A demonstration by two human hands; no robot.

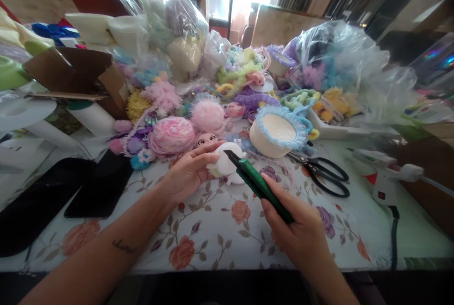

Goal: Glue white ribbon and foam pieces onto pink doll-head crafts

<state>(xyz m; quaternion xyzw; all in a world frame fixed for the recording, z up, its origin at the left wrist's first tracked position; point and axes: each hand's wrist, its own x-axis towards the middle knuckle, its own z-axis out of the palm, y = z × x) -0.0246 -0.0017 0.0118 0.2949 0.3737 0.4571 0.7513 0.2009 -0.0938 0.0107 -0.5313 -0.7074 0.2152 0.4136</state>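
In my left hand (187, 172) is a small white plush-like piece (227, 159), its lower part hanging over the floral tablecloth. My right hand (298, 222) is wrapped round a green utility knife (264, 189). The knife's dark blade tip lies over the white piece; whether it touches the surface I cannot tell. Just behind my left fingertips is a doll-like face (207, 140) with large eyes, partly covered by the fingers. A pink ball of yarn (172, 135) sits to the left of it.
Right of my hands lie black-handled scissors (324, 175) and a white glue gun (386, 177). A round cream basket (278, 132) with blue ruffle stands behind. Black phone-like slabs (101, 184) lie at left, near a cardboard box (78, 75). Yarn and plastic bags (340, 54) crowd the back.
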